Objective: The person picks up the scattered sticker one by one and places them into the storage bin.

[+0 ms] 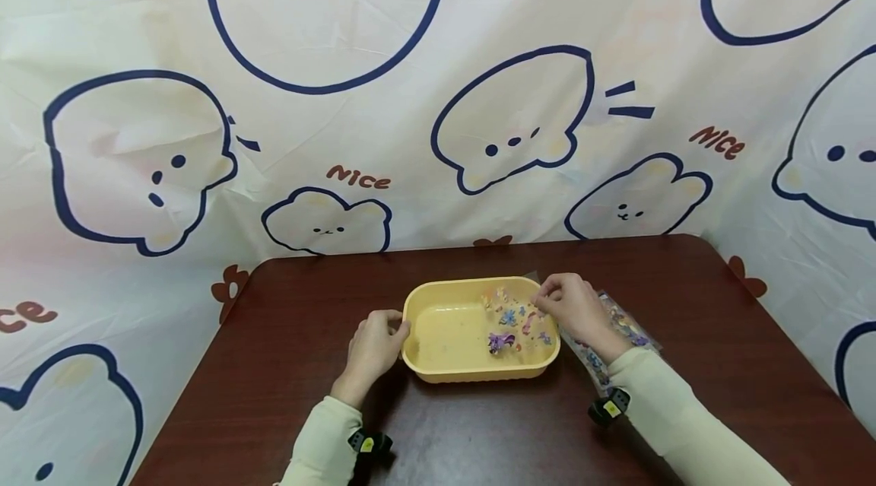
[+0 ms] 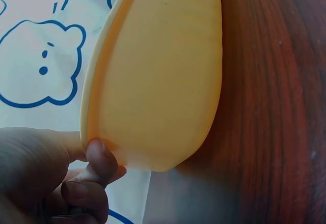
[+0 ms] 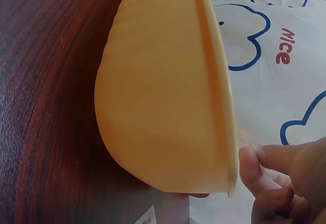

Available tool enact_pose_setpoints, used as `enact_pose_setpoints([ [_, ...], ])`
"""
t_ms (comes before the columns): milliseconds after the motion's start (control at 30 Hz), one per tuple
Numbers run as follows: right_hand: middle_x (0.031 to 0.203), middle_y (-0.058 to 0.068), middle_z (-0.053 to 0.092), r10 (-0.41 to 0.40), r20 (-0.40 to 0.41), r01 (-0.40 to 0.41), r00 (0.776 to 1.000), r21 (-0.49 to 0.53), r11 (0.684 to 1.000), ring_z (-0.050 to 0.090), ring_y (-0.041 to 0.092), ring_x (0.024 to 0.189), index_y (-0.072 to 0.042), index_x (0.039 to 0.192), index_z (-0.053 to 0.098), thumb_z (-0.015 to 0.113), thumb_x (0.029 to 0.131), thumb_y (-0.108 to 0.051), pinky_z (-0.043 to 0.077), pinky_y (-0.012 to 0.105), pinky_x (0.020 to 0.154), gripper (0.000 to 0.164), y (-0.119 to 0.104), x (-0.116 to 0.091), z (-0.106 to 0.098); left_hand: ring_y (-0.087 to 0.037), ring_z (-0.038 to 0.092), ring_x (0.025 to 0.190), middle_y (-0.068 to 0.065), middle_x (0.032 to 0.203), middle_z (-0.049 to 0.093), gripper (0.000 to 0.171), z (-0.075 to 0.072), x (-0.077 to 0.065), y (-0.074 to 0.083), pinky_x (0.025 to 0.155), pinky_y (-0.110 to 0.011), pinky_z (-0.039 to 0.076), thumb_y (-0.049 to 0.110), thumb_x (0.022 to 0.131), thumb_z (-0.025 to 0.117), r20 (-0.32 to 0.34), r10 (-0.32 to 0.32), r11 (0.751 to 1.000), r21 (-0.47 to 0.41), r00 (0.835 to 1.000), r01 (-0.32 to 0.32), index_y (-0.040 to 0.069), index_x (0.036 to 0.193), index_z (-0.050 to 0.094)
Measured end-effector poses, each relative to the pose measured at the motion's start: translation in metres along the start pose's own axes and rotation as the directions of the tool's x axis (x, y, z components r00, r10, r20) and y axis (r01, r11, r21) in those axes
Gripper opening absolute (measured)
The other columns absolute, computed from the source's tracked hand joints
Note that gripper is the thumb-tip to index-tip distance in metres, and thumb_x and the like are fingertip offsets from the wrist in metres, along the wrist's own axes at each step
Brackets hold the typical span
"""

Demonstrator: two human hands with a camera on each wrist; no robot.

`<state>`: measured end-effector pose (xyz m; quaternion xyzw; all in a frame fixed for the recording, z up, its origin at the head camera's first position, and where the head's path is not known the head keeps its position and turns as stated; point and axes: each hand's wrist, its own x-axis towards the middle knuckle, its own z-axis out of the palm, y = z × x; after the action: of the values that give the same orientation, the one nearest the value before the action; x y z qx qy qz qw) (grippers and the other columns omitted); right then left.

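A yellow plastic tray (image 1: 445, 377) stands on the table. My left hand (image 1: 376, 345) grips its left rim, the thumb over the edge in the left wrist view. Small colourful cartoon stickers (image 1: 508, 317), purple, blue and pink, lie scattered in the tray's right half. Over the right rim, my right hand (image 1: 573, 309) has thumb and forefinger brought together. In the right wrist view a thin see-through sticker (image 3: 246, 136) shows faintly at those fingertips; its print cannot be made out.
A clear packet (image 1: 628, 325) with colourful printed pieces lies on the dark wooden table (image 1: 472, 433), right of the tray and partly under the right forearm. Behind the table hangs a white cloth (image 1: 411, 121) with cartoon bears.
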<state>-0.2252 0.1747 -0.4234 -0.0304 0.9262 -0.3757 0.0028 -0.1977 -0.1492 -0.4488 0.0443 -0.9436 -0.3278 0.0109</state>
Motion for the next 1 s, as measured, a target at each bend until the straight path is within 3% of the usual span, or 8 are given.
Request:
enact_pose_setpoints([
  [233,0.070,-0.002,0.073,0.047,-0.002,-0.047,0.999,-0.078,0.996,0.060,0.013,0.058,-0.011,0.089,0.071,0.071,0.094,-0.025,0.039,0.029,0.049,0.015,-0.008,0.000,0.006,-0.008,0.062,0.061,0.001,0.081,0.075,0.032,0.000,0.000,0.000,0.062,-0.033,0.047,0.026,0.096,0.064,-0.001,0.003,1.000,-0.001,1.000,-0.003,0.007,0.120,0.073],
  [600,0.068,-0.005,0.073,0.065,-0.043,-0.071,0.997,-0.155,0.985,0.059,0.013,0.059,-0.013,0.090,0.075,0.072,0.093,-0.029,0.038,0.030,0.052,0.017,-0.008,-0.001,0.016,-0.008,0.063,0.063,0.002,0.080,0.075,0.031,0.001,0.000,-0.002,0.064,-0.036,0.048,0.026,0.096,0.064,-0.007,0.010,1.000,0.000,1.000,-0.010,0.008,0.119,0.073],
  [1000,0.073,-0.002,0.074,0.039,-0.010,-0.040,0.999,-0.220,0.975,0.059,0.009,0.056,-0.004,0.113,0.075,0.072,0.093,-0.031,0.040,0.029,0.050,0.034,-0.015,-0.004,0.019,-0.008,0.062,0.061,0.002,0.079,0.075,0.032,0.002,0.000,-0.003,0.063,-0.035,0.048,0.027,0.095,0.065,-0.014,0.014,1.000,-0.017,1.000,-0.014,0.008,0.119,0.073],
])
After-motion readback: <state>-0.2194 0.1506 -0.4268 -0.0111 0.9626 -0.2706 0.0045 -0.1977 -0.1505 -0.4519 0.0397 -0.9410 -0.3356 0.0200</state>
